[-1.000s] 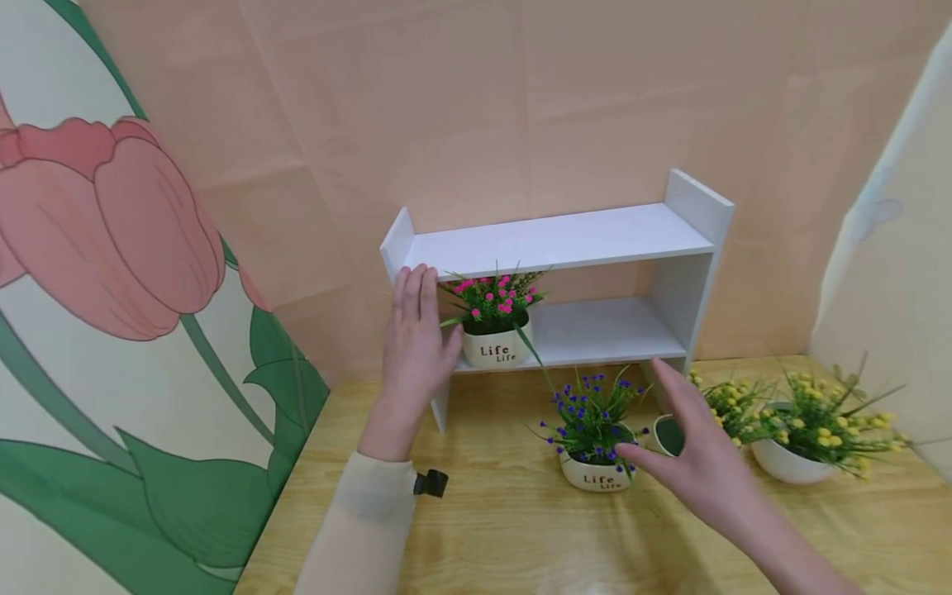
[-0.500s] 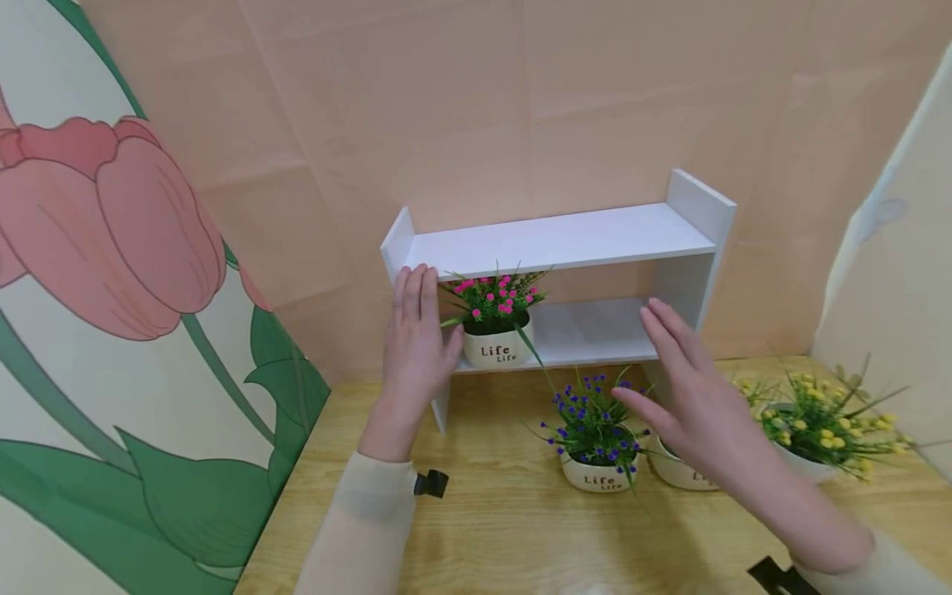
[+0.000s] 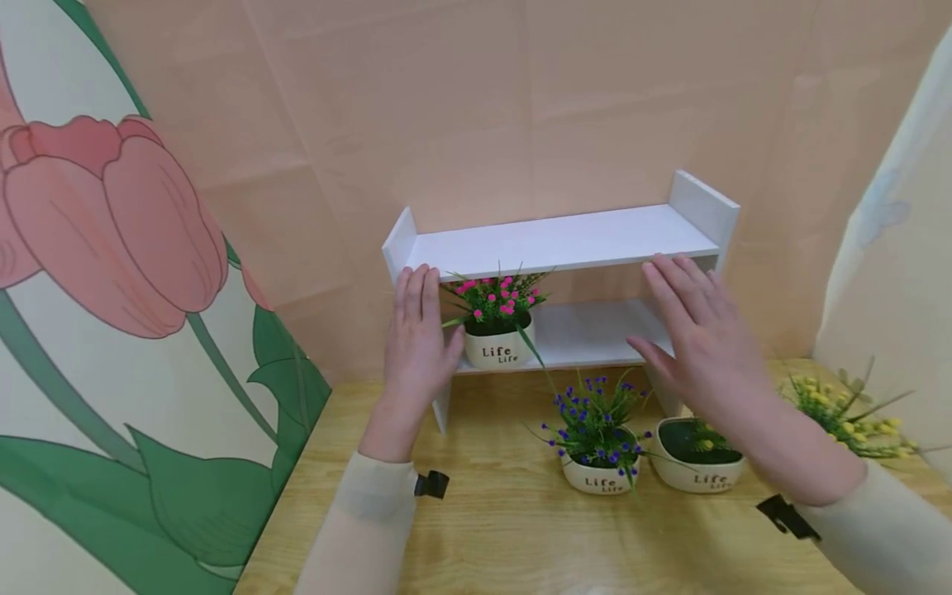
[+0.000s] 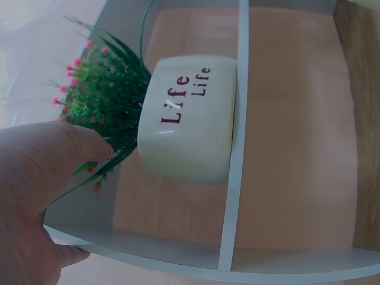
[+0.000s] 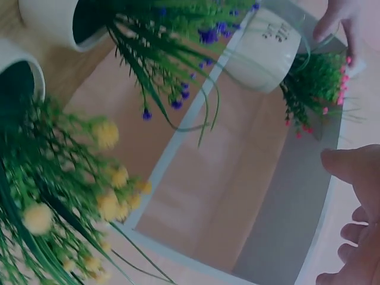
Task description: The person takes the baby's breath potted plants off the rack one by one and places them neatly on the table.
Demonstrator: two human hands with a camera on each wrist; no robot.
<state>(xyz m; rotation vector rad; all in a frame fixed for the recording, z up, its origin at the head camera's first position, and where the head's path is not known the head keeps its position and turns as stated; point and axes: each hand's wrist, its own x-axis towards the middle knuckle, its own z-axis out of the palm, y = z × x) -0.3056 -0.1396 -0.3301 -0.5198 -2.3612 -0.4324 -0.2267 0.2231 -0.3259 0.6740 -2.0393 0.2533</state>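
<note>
In the head view my left hand [image 3: 420, 330] lies with straight fingers against the left front of the white two-tier shelf [image 3: 565, 235]. Its thumb reaches toward a white "Life" pot of pink flowers [image 3: 497, 343] on the middle board. At the shelf's right front, my right hand [image 3: 699, 330] has its fingers stretched out and its thumb spread, the fingertips right at the top board's front edge. The right wrist view shows these fingers [image 5: 356, 234] near the top board, holding nothing. Below stands a "Life" pot with purple flowers [image 3: 601, 471] on the table.
Beside the purple flowers stands another "Life" pot [image 3: 699, 475], its plant partly hidden by my right arm. Yellow flowers [image 3: 848, 421] show farther right. The wooden table [image 3: 506, 529] meets a tulip-printed panel [image 3: 149, 231] at the left and a peach backdrop [image 3: 476, 107] behind.
My right hand has moved up from beside the purple flowers to the right front of the shelf. The left hand has stayed at the shelf's left side.
</note>
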